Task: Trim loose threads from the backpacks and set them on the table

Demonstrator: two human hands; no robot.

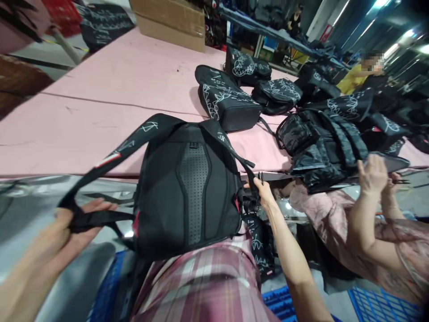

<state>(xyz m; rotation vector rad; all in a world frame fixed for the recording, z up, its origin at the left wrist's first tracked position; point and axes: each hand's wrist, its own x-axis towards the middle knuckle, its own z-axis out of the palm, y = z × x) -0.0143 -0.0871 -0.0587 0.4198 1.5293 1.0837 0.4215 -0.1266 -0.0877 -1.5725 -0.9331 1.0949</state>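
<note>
A black backpack [167, 188] rests on my lap against the table edge, its padded back panel facing me. My left hand [65, 235] grips the lower end of the left shoulder strap [114, 154], pulling it out to the side; its fingers reach along the webbing. On the other side, my right hand [263, 190] is closed at the lower part of the right shoulder strap [231, 145]. A small dark pointed tool, like thread snips [260, 177], sticks up from that hand. The right fingers are partly hidden behind the strap.
A pink-covered table [134, 85] spans ahead, with several patterned black backpacks [224, 96] and a camouflage backpack [321, 143] to the right. A cardboard box [169, 24] stands at the back. A co-worker's hands [373, 174] are close on my right. Blue crates [281, 299] sit below.
</note>
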